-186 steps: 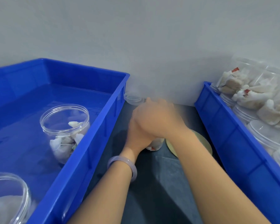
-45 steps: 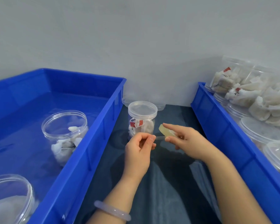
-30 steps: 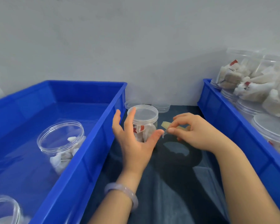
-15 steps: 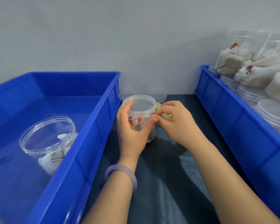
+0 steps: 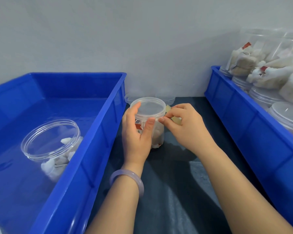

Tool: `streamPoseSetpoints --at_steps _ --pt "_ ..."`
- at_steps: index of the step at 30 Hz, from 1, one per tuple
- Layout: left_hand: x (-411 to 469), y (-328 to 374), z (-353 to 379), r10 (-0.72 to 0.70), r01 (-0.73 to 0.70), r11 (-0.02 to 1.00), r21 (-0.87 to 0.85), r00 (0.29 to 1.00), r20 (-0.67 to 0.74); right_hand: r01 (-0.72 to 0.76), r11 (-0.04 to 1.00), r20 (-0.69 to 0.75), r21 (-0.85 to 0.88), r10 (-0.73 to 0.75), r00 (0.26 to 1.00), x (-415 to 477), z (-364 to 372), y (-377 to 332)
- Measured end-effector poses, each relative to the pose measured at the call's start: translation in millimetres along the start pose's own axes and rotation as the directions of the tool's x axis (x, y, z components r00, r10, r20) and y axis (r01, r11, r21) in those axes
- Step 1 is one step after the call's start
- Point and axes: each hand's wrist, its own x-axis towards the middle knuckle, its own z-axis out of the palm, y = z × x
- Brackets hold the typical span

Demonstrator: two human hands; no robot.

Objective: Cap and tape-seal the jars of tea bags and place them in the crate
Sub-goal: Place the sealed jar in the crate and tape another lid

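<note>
Light: we are seeing soft, even brightness; shadows are pooling on the dark mat [image 5: 179, 159] below the gripped jar [image 5: 149, 108]. Left of it, crate [image 5: 98, 132] floor is glaring, rims bowing.

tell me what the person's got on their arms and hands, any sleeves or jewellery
Both forearms are bare: no sleeves and no gloves in view. The left hand has a smooth, rounded, pale lilac bangle on its wrist. The right hand and its wrist show no ring, watch or band.
</note>
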Motion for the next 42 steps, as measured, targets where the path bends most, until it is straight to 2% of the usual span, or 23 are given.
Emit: streamPoseSetpoints --at_steps 4,7,18,25,27,29,32,34,36,38,40,42 --pt "-1.7 3.7 -0.5 -0.019 0.019 0.999 0.031 1.000 0.012 -0.001 0.999 0.141 0.035 -0.004 0.990 -0.6 -10.9 0.7" --pt "-2.0 4.8 -0.2 -0.024 0.024 1.000 -0.013 0.999 0.028 0.007 0.997 0.215 0.083 -0.025 0.976 -2.5 -17.0 0.5" --pt "-1.3 3.0 -1.2 -0.067 0.067 0.997 -0.030 0.998 -0.002 -0.008 0.994 0.107 0.112 -0.004 0.994 -1.0 -6.8 -3.9" --pt "0.3 6.5 -0.3 -0.069 0.064 0.995 -0.079 0.996 -0.062 -0.055 0.998 0.026 -0.013 0.055 0.998 -3.9 4.1 -5.1" --pt "1.1 5.1 -4.1 -0.080 0.072 0.987 -0.145 0.995 -0.053 -0.126 0.991 0.042 0.040 0.124 0.991 -4.0 1.7 -6.5" --pt "0.9 5.2 -5.9 -0.054 0.053 0.982 -0.180 0.999 -0.003 -0.195 0.978 0.154 0.068 0.183 0.971 -4.3 -10.4 -7.2" --pt "1.6 7.0 -5.0 0.018 -0.011 0.986 -0.168 0.999 0.041 -0.169 0.985 0.320 0.034 0.150 0.936 -3.7 -35.6 -5.6" --pt "5.3 5.2 -9.0 0.016 -0.021 0.983 -0.184 0.999 -0.028 -0.094 0.996 0.292 -0.012 0.093 0.952 -1.8 -49.5 -4.0" --pt "10.0 -0.9 -15.6 -0.040 0.013 0.982 -0.191 0.989 -0.139 -0.054 0.990 0.216 -0.129 0.081 0.973 1.1 -57.5 2.6" --pt "8.0 0.3 -13.4 -0.063 0.053 0.988 -0.146 0.996 -0.065 -0.023 0.975 0.210 -0.219 0.070 0.975 0.8 -57.5 7.8" --pt "1.4 5.7 -2.2 -0.142 0.150 0.954 -0.259 0.989 0.049 0.003 0.983 0.244 -0.181 0.042 0.969 -0.7 -53.2 11.5" --pt "1.0 10.9 3.7 -0.222 0.241 0.905 -0.350 0.970 0.096 0.006 0.993 0.243 -0.115 0.022 0.970 -1.6 -50.6 11.1"
